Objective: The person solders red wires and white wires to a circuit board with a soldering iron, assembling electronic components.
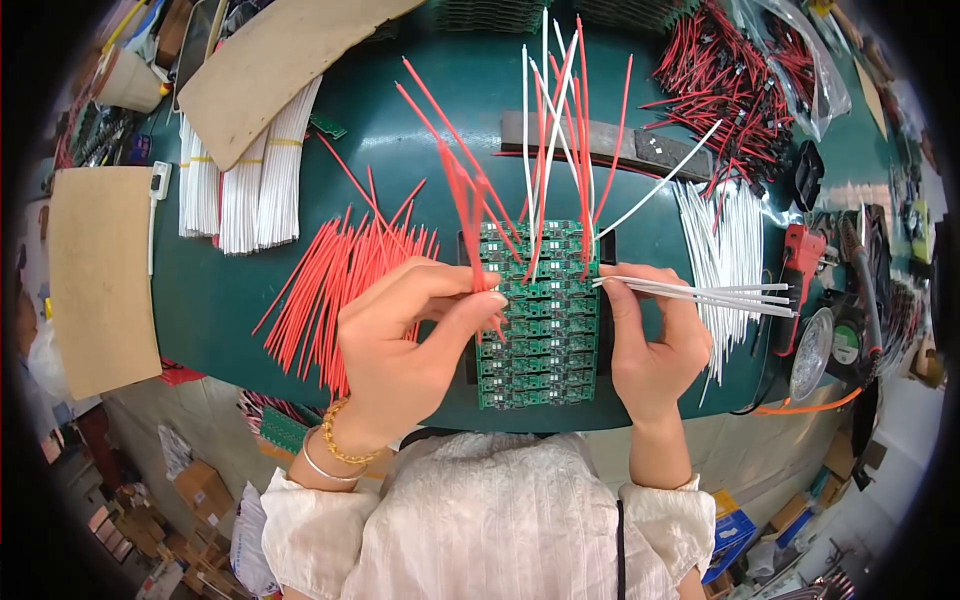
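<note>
A green circuit board panel (538,350) lies before me, with several red and white wires standing up from its far rows. Between the thumb and fingers of my left hand (405,335) are a few red wires (462,200), held upright over the panel's left edge. My right hand (655,345) pinches a small bunch of white wires (715,294), their near ends pointing at the panel's right edge. Left of the panel, by my left hand, spreads a pile of loose red wires (330,290). White wires (735,260) lie in another pile beyond my right hand.
Bundled white wires (238,200) sit at the left under a brown board (260,70). A grey metal bar (600,140) lies behind the panel. Tangled red and black wires (725,90) fill the far right, with a red hand tool (800,270) and a solder spool (845,345) nearer.
</note>
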Available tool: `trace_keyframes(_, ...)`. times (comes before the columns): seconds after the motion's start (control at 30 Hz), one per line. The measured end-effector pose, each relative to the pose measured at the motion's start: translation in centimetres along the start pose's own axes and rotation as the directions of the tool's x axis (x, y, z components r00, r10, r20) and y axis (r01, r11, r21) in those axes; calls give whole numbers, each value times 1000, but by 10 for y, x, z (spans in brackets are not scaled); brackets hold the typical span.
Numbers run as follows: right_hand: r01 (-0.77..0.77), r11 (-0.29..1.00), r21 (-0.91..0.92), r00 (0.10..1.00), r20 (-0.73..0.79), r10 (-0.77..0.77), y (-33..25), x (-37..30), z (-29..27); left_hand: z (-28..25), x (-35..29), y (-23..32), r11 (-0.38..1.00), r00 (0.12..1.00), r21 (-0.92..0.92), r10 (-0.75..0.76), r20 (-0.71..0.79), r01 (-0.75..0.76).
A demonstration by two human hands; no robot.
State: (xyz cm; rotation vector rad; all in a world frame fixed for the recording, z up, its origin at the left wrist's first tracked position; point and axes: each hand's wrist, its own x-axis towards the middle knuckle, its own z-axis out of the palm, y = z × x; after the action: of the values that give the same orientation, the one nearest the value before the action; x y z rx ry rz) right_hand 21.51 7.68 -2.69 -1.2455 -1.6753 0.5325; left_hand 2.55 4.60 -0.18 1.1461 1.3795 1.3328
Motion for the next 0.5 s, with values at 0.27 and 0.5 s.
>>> trace_keyframes(0.27, -2, 992, -125, 1000, -18, 0, -2, -3, 0, -6, -6, 0, 996, 998, -68, -63, -23, 61)
trace_keyframes(0.5, 54, 989, -139, 998, -5, -55, -2, -3, 1, -3, -6, -4, 998, 999, -58, -40, -8, 40)
